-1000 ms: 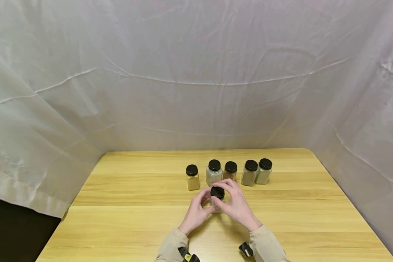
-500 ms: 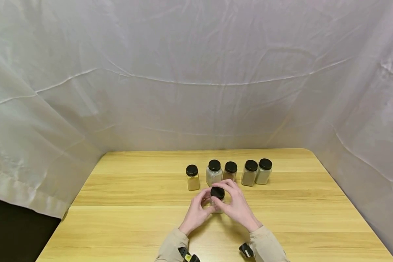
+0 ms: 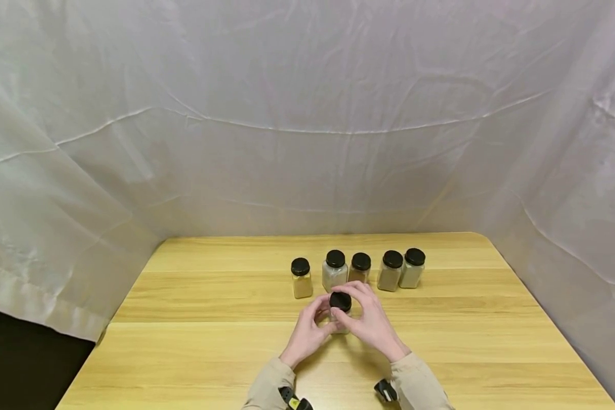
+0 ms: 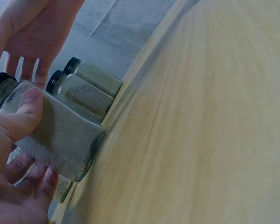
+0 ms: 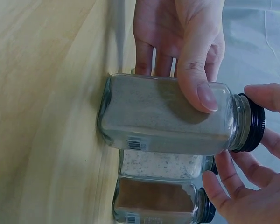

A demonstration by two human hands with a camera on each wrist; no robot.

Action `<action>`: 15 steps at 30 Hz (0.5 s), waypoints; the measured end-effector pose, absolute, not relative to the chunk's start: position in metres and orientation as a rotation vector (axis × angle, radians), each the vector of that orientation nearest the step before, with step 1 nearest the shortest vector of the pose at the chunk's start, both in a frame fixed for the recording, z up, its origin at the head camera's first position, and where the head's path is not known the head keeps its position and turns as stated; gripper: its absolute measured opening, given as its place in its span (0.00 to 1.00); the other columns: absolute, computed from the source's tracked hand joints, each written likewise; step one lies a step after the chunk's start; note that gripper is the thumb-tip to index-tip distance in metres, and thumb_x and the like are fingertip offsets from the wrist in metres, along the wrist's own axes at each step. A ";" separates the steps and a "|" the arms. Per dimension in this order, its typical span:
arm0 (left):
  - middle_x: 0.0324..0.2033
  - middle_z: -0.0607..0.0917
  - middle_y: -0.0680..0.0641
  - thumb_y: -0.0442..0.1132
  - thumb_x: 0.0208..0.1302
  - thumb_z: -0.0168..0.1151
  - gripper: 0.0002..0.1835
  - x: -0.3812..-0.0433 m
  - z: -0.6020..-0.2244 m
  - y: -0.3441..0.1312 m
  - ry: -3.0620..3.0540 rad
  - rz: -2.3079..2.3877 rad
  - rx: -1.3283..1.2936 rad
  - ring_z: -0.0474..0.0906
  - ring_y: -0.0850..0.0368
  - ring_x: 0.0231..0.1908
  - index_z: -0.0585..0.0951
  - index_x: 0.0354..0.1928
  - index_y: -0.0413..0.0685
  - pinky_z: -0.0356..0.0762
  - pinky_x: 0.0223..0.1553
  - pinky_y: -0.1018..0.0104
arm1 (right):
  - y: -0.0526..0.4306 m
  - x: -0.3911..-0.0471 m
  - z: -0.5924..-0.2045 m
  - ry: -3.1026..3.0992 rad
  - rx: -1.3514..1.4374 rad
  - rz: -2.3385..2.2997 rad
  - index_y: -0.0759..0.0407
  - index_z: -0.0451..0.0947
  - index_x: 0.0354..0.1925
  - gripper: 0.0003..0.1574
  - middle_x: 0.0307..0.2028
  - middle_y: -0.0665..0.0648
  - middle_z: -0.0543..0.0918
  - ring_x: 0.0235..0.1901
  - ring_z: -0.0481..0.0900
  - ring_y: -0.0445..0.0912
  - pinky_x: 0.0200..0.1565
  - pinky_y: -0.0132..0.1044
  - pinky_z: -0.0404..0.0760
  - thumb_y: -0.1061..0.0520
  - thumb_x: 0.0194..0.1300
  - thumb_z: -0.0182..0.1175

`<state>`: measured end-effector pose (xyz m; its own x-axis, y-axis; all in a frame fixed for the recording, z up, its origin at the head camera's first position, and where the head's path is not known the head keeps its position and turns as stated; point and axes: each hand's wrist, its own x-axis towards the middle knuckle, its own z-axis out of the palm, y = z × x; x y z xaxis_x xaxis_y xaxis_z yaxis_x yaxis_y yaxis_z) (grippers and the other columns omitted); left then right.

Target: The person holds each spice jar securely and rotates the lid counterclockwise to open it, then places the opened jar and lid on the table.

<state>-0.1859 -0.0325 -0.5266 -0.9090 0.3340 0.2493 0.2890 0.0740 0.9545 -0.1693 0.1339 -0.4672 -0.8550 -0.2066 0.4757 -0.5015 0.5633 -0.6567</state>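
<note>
A square glass spice jar (image 3: pixel 340 322) of pale greyish powder stands upright on the table, capped with a black screw lid (image 3: pixel 340 301). My left hand (image 3: pixel 307 331) grips the jar's body from the left; its thumb (image 5: pixel 199 88) lies flat along the glass in the right wrist view. From the right, my right hand (image 3: pixel 371 324) has its thumb and fingers around the black lid. The jar's powder and a small barcode show in the right wrist view, where the lid is seated on the neck. Parts of the jar are covered by the hands in the head view.
Behind the hands stand several more black-lidded jars: a yellow one (image 3: pixel 302 285), a pale one (image 3: pixel 335 276), a brown one (image 3: pixel 359 274) and two greyish ones (image 3: pixel 389 277) side by side. The wooden table (image 3: pixel 195 341) meets a hanging pale cloth (image 3: pixel 307 171) at the back.
</note>
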 end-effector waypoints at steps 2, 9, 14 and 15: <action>0.57 0.83 0.36 0.32 0.61 0.71 0.28 -0.186 -0.527 -0.032 2.278 2.005 0.655 0.80 0.43 0.59 0.75 0.63 0.37 0.77 0.68 0.60 | 0.134 -0.169 -0.467 -2.459 0.587 1.173 0.55 0.83 0.54 0.26 0.50 0.52 0.85 0.52 0.78 0.47 0.56 0.48 0.78 0.59 0.55 0.74; 0.57 0.83 0.36 0.33 0.60 0.72 0.29 -0.186 -0.527 -0.032 2.300 1.995 0.638 0.80 0.41 0.58 0.75 0.63 0.37 0.76 0.68 0.57 | 0.136 -0.171 -0.465 -2.442 0.628 1.134 0.55 0.82 0.54 0.26 0.49 0.53 0.87 0.51 0.78 0.47 0.55 0.47 0.79 0.58 0.56 0.74; 0.57 0.83 0.37 0.34 0.59 0.72 0.30 -0.186 -0.528 -0.032 2.300 1.992 0.635 0.80 0.41 0.58 0.75 0.64 0.38 0.76 0.68 0.56 | 0.137 -0.171 -0.464 -2.440 0.644 1.143 0.54 0.82 0.55 0.27 0.50 0.53 0.87 0.51 0.78 0.46 0.55 0.46 0.80 0.60 0.55 0.73; 0.57 0.83 0.37 0.33 0.59 0.72 0.30 -0.186 -0.528 -0.033 2.301 1.991 0.638 0.80 0.41 0.58 0.74 0.64 0.38 0.76 0.68 0.55 | 0.137 -0.171 -0.464 -2.441 0.647 1.143 0.54 0.82 0.55 0.27 0.51 0.54 0.87 0.51 0.78 0.46 0.55 0.47 0.80 0.60 0.55 0.73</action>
